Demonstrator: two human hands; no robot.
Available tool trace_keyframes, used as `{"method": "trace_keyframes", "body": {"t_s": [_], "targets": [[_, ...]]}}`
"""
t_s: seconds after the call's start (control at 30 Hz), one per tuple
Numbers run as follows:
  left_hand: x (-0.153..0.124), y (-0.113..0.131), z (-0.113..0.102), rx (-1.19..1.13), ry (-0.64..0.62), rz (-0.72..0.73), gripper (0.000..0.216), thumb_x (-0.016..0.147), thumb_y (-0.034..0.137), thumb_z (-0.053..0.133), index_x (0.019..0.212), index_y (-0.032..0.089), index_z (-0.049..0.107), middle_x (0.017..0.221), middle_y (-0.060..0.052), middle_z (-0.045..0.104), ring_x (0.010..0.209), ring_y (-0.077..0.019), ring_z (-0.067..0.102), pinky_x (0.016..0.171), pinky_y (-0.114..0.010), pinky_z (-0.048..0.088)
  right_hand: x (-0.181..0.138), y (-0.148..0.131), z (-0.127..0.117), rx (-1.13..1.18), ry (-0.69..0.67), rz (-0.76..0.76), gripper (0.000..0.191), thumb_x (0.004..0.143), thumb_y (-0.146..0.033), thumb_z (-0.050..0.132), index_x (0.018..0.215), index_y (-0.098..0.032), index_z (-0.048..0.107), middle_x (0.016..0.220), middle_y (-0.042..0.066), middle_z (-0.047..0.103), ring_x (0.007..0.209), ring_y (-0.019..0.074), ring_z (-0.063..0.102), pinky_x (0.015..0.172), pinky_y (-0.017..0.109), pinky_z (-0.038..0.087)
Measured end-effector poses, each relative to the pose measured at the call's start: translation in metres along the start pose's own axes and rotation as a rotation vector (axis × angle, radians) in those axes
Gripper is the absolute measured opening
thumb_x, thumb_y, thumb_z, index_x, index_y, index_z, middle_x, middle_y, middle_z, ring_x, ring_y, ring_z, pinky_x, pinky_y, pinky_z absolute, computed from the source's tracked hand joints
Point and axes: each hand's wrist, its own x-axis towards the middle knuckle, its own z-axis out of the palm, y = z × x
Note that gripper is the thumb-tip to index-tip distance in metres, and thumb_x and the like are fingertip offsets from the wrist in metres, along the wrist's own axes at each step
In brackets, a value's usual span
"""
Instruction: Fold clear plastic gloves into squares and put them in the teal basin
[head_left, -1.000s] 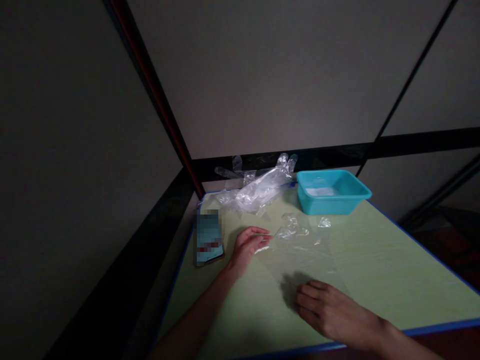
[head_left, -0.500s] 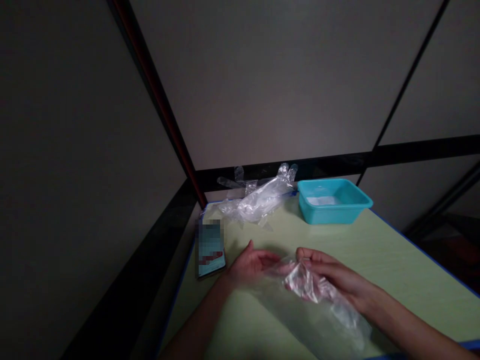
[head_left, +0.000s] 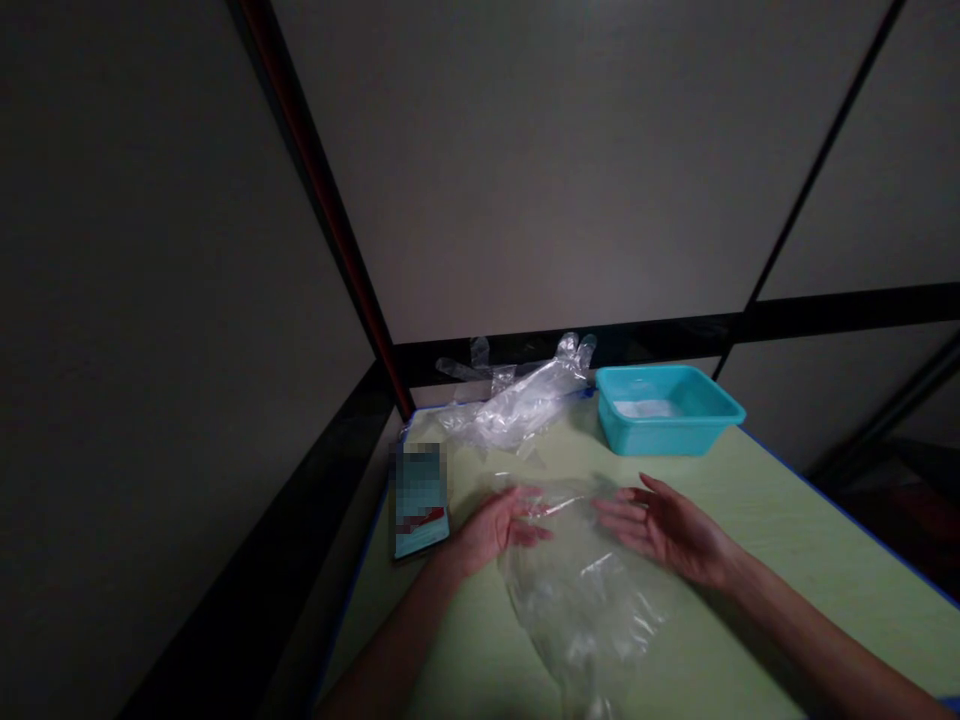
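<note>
Clear, crinkly thin-plastic film over pale-green, blue-edged table, between bare left hand (can't tell if pinching) and bare right hand, fingers loosely apart. Go easy, smooth creases outward, avoid yanking.

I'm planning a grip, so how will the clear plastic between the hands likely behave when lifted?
The clear plastic is probably floppy, as it lies wrinkled and bunched. It is likely light for its spread, since it looks thin enough for the green tabletop to show through. Its glossy highlights suggest it may feel slippery.
</note>
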Motion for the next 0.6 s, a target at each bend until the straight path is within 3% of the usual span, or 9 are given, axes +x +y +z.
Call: {"method": "trace_keyframes", "body": {"t_s": [0.13,0.23,0.4,0.53,0.6], "targets": [[0.002,-0.003,0.006,0.153,0.147,0.032,0.04,0.073,0.044,0.057,0.098,0.012,0.055,0.092,-0.012,0.066,0.054,-0.0156,0.063,0.041,-0.019,0.038,0.003,0.001,-0.001,-0.362,0.13,-0.154,0.017,0.071,-0.022,0.063,0.081,-0.016,0.051,0.086,0.008,0.069,0.07,0.015,0.066,0.056,0.02,0.052],[0.002,0.0,0.008,0.251,0.222,0.076,0.035,0.069,0.044,0.06,0.082,0.012,0.057,0.081,-0.009,0.067,0.045,-0.0118,0.059,0.037,-0.017,0.036,0.009,-0.005,0.006,-0.667,0.113,-0.331,0.023,0.062,-0.028,0.07,0.071,-0.016,0.053,0.073,0.005,0.069,0.056,0.0132,0.063,0.046,0.019,0.047],[0.01,0.025,0.008,0.426,0.355,0.252,0.024,0.066,0.036,0.062,0.066,0.012,0.058,0.068,-0.005,0.065,0.053,-0.0127,0.058,0.042,-0.018,0.038,0.018,-0.034,0.028,-0.848,0.103,-0.52,0.024,0.053,-0.03,0.073,0.056,-0.015,0.055,0.05,-0.003,0.059,0.044,0.009,0.052,0.041,0.018,0.039],[0.018,0.063,0.014,0.562,0.509,0.5,0.013,0.061,0.023,0.063,0.054,0.014,0.056,0.058,0.0,0.058,0.059,-0.0128,0.053,0.049,-0.019,0.038,0.015,-0.059,0.054,-0.963,0.116,-0.654,0.022,0.062,-0.033,0.068,0.06,-0.015,0.056,0.062,-0.002,0.059,0.035,0.0053,0.045,0.032,0.018,0.033],[0.012,0.083,0.023,0.613,0.578,0.64,0.006,0.061,0.019,0.061,0.058,0.015,0.057,0.066,0.001,0.058,0.068,-0.0132,0.053,0.057,-0.02,0.039,0.006,-0.068,0.07,-0.998,0.098,-0.727,0.021,0.067,-0.034,0.065,0.069,-0.016,0.054,0.076,0.001,0.061,0.041,0.0068,0.052,0.039,0.02,0.04]]}}
